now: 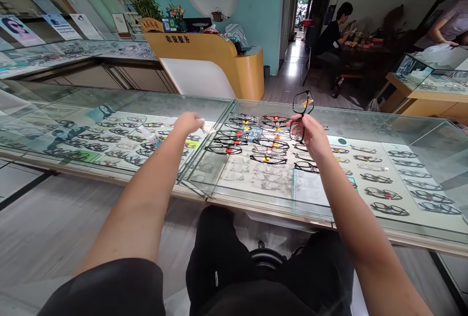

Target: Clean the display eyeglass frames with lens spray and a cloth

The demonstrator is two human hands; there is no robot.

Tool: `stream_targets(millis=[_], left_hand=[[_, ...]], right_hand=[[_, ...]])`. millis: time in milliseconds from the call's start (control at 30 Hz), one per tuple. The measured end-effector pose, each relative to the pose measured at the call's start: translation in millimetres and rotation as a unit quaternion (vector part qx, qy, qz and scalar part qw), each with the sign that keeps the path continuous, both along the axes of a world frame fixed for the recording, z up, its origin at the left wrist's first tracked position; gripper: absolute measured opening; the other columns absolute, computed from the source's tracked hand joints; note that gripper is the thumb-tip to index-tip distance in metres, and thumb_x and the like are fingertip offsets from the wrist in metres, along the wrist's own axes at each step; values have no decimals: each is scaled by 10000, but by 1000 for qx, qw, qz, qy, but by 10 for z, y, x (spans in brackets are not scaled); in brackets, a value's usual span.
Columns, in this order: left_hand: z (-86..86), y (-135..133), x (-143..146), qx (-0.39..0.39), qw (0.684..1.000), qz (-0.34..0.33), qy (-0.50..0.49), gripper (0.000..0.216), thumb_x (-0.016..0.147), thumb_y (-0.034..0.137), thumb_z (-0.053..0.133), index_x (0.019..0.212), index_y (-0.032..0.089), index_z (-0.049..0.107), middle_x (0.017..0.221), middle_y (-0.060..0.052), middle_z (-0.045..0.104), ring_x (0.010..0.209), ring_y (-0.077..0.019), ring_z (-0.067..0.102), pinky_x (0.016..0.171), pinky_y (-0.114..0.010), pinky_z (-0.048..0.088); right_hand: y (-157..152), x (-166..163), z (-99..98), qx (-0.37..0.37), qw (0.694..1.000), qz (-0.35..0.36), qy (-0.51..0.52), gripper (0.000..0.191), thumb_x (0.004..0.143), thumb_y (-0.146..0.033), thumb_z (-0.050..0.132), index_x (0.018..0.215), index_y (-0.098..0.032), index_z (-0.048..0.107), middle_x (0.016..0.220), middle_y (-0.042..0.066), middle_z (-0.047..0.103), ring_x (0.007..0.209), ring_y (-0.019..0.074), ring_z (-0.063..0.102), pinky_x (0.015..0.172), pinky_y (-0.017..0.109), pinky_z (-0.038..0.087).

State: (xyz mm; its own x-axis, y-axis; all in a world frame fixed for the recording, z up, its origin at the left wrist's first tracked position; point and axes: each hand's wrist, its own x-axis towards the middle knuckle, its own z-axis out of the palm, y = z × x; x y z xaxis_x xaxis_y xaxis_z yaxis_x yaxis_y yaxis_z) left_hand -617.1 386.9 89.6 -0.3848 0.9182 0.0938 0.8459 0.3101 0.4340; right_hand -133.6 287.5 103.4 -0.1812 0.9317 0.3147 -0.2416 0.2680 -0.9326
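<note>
My right hand (pixel 310 134) is closed around a pair of black-framed glasses (pixel 302 111), holding them upright above the glass counter (pixel 256 194). One lens sticks up above my fingers. My left hand (pixel 187 123) is stretched out over the counter to the left, fingers pinched on a small white cloth or tissue (pixel 206 126). Under the glass lie rows of several glasses frames (pixel 252 145) on display sheets. I am seated, my legs in black trousers below the counter.
A curved orange-and-white reception desk (pixel 219 62) stands beyond the counter. More glass showcases run along the left wall and at the right. A person in black (pixel 334 33) sits at a dark table at the back; another person's arm (pixel 444 28) shows at the far right.
</note>
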Motion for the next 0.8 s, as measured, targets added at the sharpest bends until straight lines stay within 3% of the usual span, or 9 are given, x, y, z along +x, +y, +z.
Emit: stream_targets(millis=[133, 300, 500, 667, 800], left_hand=[[35, 14, -13, 17, 1000, -16, -7, 395, 734, 554, 905, 815, 202, 744, 859, -126, 751, 1027, -351, 672, 1018, -502, 505], [73, -99, -42, 111, 993, -36, -28, 248, 940, 420, 766, 998, 182, 730, 1045, -87, 795, 1034, -249, 655, 1000, -368, 485], [321, -177, 46, 326, 915, -83, -222, 58, 987, 152, 716, 990, 121, 667, 871, 24, 674, 829, -109, 569, 816, -262, 443], [624, -190, 347, 396, 866, -123, -280, 193, 1017, 256, 755, 986, 143, 602, 845, 46, 620, 784, -65, 510, 794, -232, 452], [671, -316, 856, 389, 823, -196, -364, 349, 955, 444, 822, 918, 195, 580, 824, 10, 601, 737, -104, 506, 700, -284, 437]], right_hand=[[9, 5, -16, -2, 1000, 12, 14, 390, 994, -628, 727, 1096, -255, 778, 1060, 51, 807, 796, 167, 632, 731, 301, 502], [-14, -5, 8, 0, 1000, 13, 24, 374, 1002, -611, 727, 1087, -252, 786, 1050, 47, 806, 798, 161, 628, 750, 295, 508], [-54, -15, 57, 4, 1000, 12, 15, 399, 981, -641, 742, 1065, -252, 777, 1051, 58, 805, 831, 181, 643, 769, 311, 530], [-68, -5, 70, 5, 1000, 14, 24, 387, 983, -629, 740, 1069, -254, 778, 1048, 54, 811, 824, 180, 637, 780, 315, 530], [-73, -12, 75, 6, 1000, 17, 16, 407, 980, -645, 728, 1072, -252, 774, 1069, 59, 818, 837, 188, 656, 807, 324, 535]])
